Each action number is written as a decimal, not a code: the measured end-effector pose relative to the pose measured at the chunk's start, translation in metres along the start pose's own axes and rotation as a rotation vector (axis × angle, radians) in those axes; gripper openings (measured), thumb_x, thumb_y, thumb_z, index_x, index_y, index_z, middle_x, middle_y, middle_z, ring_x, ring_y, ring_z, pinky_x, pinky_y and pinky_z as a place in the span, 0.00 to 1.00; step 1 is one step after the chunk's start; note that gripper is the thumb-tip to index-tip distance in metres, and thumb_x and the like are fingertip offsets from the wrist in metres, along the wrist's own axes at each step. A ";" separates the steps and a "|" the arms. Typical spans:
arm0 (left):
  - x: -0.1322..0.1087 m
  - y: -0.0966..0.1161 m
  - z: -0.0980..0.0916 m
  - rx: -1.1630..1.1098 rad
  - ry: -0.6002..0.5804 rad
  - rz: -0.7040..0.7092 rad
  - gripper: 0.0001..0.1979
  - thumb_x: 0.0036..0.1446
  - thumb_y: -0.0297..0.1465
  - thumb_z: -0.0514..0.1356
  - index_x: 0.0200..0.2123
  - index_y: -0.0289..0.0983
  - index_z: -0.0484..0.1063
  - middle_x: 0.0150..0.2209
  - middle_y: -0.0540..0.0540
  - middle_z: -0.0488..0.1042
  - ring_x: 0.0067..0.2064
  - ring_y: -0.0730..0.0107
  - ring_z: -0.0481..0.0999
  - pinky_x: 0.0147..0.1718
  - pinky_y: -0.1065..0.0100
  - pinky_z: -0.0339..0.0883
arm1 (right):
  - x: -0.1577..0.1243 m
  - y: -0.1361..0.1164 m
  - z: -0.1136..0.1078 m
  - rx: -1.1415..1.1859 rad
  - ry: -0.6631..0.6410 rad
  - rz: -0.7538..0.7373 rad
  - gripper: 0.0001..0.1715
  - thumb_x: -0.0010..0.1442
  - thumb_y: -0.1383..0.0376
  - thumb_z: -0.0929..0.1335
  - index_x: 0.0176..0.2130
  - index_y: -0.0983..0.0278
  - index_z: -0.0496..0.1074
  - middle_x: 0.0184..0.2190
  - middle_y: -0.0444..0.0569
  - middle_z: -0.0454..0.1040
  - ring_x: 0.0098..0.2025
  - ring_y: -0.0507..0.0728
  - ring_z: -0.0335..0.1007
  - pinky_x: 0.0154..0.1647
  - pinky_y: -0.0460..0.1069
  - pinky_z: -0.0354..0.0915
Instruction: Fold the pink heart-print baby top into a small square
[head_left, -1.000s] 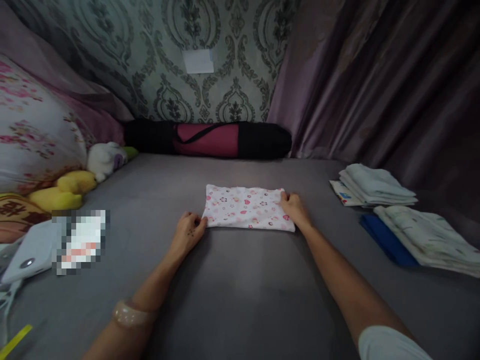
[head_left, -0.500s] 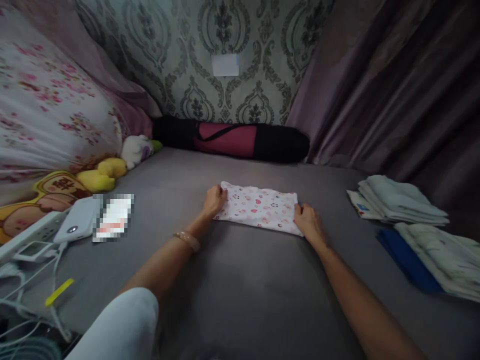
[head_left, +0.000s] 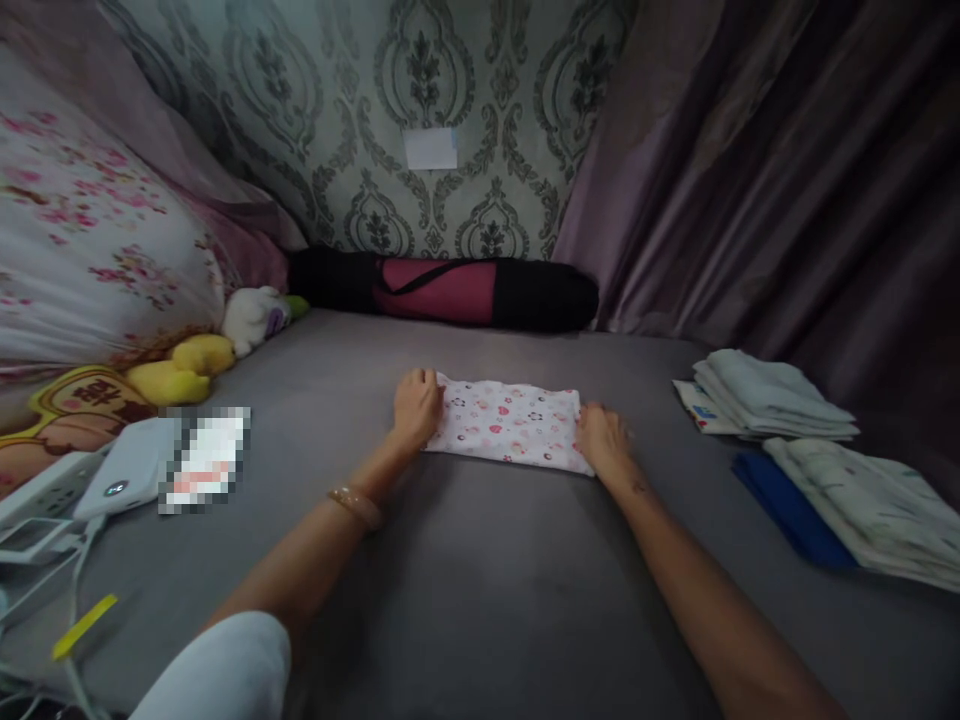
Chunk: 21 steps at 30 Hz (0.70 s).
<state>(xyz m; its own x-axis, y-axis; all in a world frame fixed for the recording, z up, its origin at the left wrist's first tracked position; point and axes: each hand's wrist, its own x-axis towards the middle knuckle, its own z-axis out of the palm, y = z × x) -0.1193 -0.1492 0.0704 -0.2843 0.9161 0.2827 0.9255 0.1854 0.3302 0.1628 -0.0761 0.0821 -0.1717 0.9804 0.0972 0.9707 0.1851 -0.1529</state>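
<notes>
A white cloth (head_left: 510,422) printed with small red and pink figures lies as a flat, folded rectangle on the grey bed sheet (head_left: 495,570). My left hand (head_left: 417,408) is closed on its left edge, the fingers curled over the fabric. At the opposite short side, my right hand (head_left: 606,440) has its fingers bent onto the right edge, gripping it. Part of each fingertip is hidden, and the right fingers are a little blurred. The cloth is stretched fairly straight between both hands.
On the right are two stacks: pale green folded cloths (head_left: 776,395) and a patterned pile (head_left: 862,500) with a blue cloth (head_left: 791,508). A black and maroon long bag (head_left: 442,290) lies by the wall. At left are plush toys (head_left: 172,375), a white power bank (head_left: 127,470) and cables.
The whole view has shifted slightly, so most things appear further left. Both hands stay at the cloth's two ends, and its folded shape looks much the same.
</notes>
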 end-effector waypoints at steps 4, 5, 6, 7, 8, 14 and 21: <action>-0.005 0.041 0.017 -0.043 -0.113 0.294 0.17 0.65 0.30 0.47 0.54 0.34 0.64 0.55 0.34 0.68 0.59 0.56 0.66 0.58 0.56 0.59 | -0.001 -0.041 0.011 0.031 0.052 -0.320 0.22 0.66 0.73 0.56 0.54 0.67 0.70 0.54 0.58 0.70 0.57 0.62 0.64 0.57 0.53 0.59; -0.006 0.050 0.025 -0.033 -0.129 0.352 0.19 0.64 0.29 0.46 0.56 0.32 0.62 0.58 0.32 0.65 0.62 0.55 0.63 0.60 0.55 0.57 | -0.001 -0.051 0.018 0.054 0.047 -0.434 0.23 0.66 0.74 0.56 0.57 0.68 0.67 0.58 0.58 0.67 0.61 0.61 0.59 0.62 0.53 0.54; -0.008 0.056 0.032 -0.015 -0.149 0.378 0.21 0.64 0.29 0.45 0.59 0.30 0.60 0.61 0.31 0.63 0.64 0.55 0.60 0.61 0.53 0.55 | -0.002 -0.059 0.025 0.072 0.044 -0.505 0.25 0.66 0.74 0.56 0.59 0.70 0.65 0.61 0.58 0.63 0.65 0.61 0.53 0.65 0.54 0.49; -0.009 0.060 0.038 0.007 -0.171 0.380 0.23 0.64 0.28 0.45 0.60 0.29 0.58 0.62 0.30 0.61 0.65 0.54 0.57 0.62 0.52 0.53 | -0.003 -0.066 0.033 0.086 0.038 -0.546 0.27 0.66 0.74 0.55 0.61 0.72 0.63 0.63 0.58 0.60 0.66 0.61 0.49 0.67 0.55 0.46; -0.009 0.062 0.043 0.030 -0.194 0.358 0.24 0.64 0.29 0.44 0.61 0.28 0.57 0.64 0.29 0.59 0.66 0.53 0.55 0.63 0.51 0.52 | -0.003 -0.070 0.040 0.097 0.033 -0.568 0.28 0.66 0.73 0.55 0.62 0.73 0.62 0.64 0.59 0.58 0.67 0.61 0.47 0.67 0.57 0.44; -0.009 0.046 0.053 0.098 -0.224 0.335 0.27 0.68 0.36 0.41 0.64 0.27 0.57 0.66 0.33 0.56 0.68 0.51 0.51 0.65 0.53 0.45 | -0.005 -0.065 0.051 0.104 0.036 -0.585 0.28 0.69 0.66 0.53 0.64 0.67 0.61 0.65 0.55 0.57 0.68 0.60 0.47 0.67 0.59 0.44; -0.008 0.024 0.045 0.138 -0.183 0.304 0.31 0.66 0.47 0.45 0.65 0.35 0.57 0.66 0.35 0.56 0.68 0.51 0.51 0.64 0.49 0.46 | -0.006 -0.049 0.044 0.047 0.020 -0.516 0.30 0.69 0.59 0.54 0.65 0.67 0.59 0.66 0.53 0.54 0.68 0.63 0.45 0.68 0.61 0.41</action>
<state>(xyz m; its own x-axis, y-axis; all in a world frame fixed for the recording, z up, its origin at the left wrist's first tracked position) -0.0832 -0.1362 0.0357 0.0460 0.9827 0.1792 0.9893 -0.0696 0.1279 0.1093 -0.0885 0.0460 -0.6227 0.7590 0.1905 0.7516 0.6478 -0.1242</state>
